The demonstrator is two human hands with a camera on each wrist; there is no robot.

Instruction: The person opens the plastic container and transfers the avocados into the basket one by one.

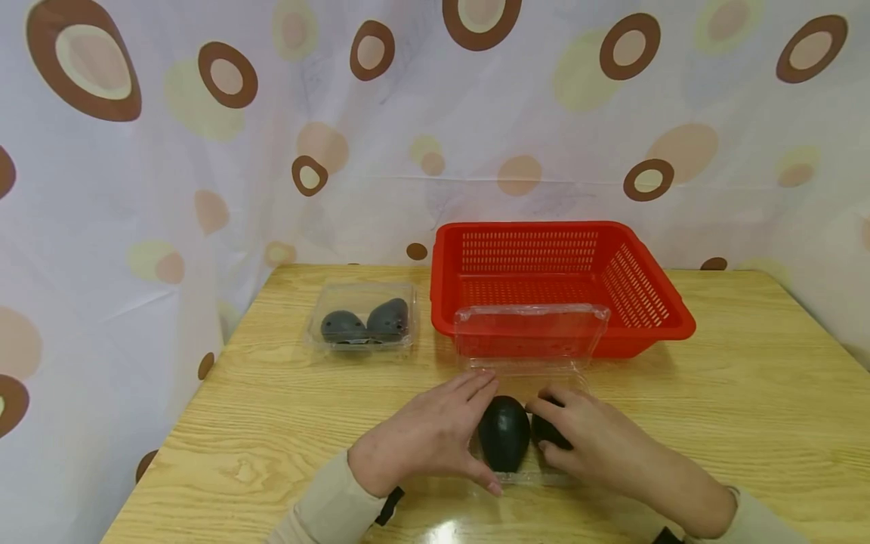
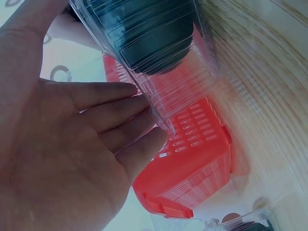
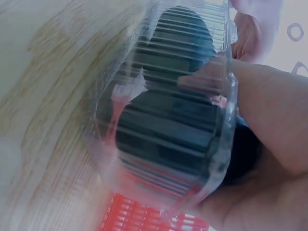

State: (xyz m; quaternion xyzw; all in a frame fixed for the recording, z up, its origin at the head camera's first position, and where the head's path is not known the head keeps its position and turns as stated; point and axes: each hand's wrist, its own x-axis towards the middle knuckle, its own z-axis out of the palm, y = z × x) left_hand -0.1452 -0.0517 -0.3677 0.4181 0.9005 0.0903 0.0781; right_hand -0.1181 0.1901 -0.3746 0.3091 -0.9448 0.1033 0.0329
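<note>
A clear plastic clamshell box (image 1: 526, 478) lies on the table with its lid (image 1: 530, 321) raised at the back. One dark, smooth avocado (image 1: 504, 434) sits in the box's left half. Fingers and thumb of my right hand (image 1: 605, 434) curl round a second dark avocado (image 1: 546, 432) in the right half; in the right wrist view this avocado (image 3: 166, 137) shows through the ribbed wall. My left hand (image 1: 435, 427) stands at the box's left side, fingers extended; in the left wrist view its fingertips touch the box's edge.
A red plastic basket (image 1: 564, 344) stands behind the raised lid. To its left is a closed clear box (image 1: 326, 291) with two dark avocados (image 1: 388, 320) inside. A patterned curtain (image 1: 435, 151) hangs behind the wooden table (image 1: 285, 423).
</note>
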